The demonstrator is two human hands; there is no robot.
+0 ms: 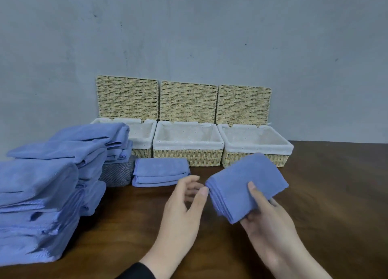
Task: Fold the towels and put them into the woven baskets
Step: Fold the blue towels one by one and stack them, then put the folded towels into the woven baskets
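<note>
My right hand (266, 217) holds a folded blue towel (241, 182) above the table, thumb on top and fingers beneath. My left hand (184, 205) hovers just left of it with relaxed fingers, its thumb tip near the towel's edge. Two folded blue towels (160, 172) lie stacked in front of the middle basket. Three woven baskets with white liners stand along the wall with lids raised: left (142, 150), middle (189, 155), right (231, 159). The middle and right baskets show only their liners inside.
A tall heap of blue towels (42, 194) fills the table's left side and hides part of the left basket. A grey patterned cloth (117, 173) sits under part of the heap. The dark wooden table (336, 194) meets a grey wall behind.
</note>
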